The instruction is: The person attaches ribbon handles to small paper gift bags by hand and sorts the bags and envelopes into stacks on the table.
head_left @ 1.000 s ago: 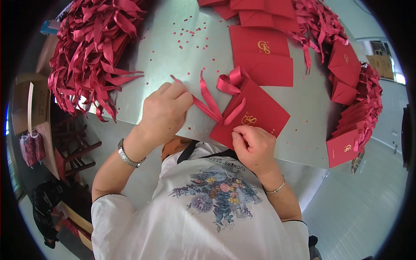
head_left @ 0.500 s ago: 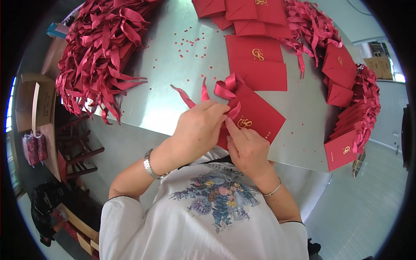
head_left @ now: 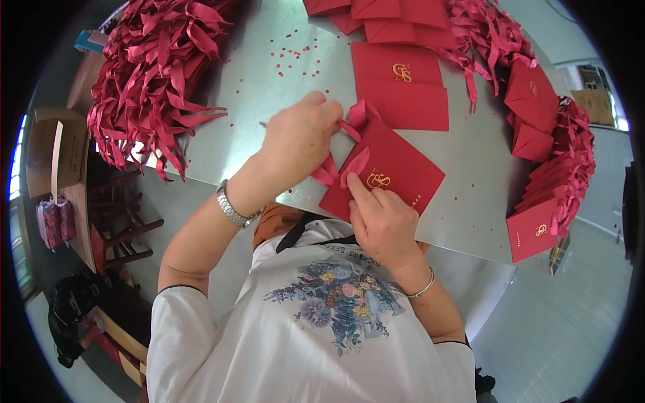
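Note:
A small red paper bag [head_left: 403, 161] with gold print lies slanted on the table in front of me, at its near edge. My left hand [head_left: 299, 138] is closed at the bag's upper left, its fingertips pinching a red ribbon [head_left: 363, 113] that loops beside the bag. More ribbon hangs below that hand, along the bag's left edge. My right hand [head_left: 386, 225] grips the bag at its lower edge, the index finger pressed on its face beside a short ribbon end [head_left: 356, 164]. The left palm and thumb are hidden.
A large heap of ribboned red bags [head_left: 161, 67] lies at the left. Flat red bags [head_left: 401, 87] lie just beyond the one I hold, with more stacked at the far side. Ribboned bags [head_left: 534, 225] line the right edge. Small red dots [head_left: 295, 54] are scattered over the metal table [head_left: 259, 87].
My left hand has moved up and away from the right one, drawing ribbon with it. The right hand stays on the bag, slightly lower, and more of the bag's face shows.

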Demonstrator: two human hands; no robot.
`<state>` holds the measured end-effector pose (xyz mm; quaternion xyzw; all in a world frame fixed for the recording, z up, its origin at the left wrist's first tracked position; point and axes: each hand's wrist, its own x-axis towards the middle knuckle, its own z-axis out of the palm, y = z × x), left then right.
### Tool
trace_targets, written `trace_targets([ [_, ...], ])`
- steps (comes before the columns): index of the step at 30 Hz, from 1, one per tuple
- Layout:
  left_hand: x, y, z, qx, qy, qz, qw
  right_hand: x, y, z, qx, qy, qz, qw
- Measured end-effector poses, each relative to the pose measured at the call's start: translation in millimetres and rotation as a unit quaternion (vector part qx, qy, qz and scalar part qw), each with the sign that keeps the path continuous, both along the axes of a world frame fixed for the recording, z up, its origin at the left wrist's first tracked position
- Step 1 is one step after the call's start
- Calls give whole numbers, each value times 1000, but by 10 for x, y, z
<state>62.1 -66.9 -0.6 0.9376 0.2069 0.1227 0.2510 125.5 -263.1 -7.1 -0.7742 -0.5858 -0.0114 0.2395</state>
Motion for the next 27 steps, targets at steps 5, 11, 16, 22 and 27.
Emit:
trace_targets([
  [5,14,33,-116,25,-31,32,999,-4,3,-14,-3,-1,4,1000],
  [11,-120,128,-58,-30,-101,56,993,-27,52,-66,56,44,4,997],
  [16,-447,-262,197,-68,-130,59,987,54,-107,-45,154,136,-52,977],
  [22,-663,-691,80,-59,-20,45,997,32,-147,-186,272,147,-6,951],
  [27,-427,-906,176,-298,-69,60,950,49,-252,-122,390,107,-13,914],
])
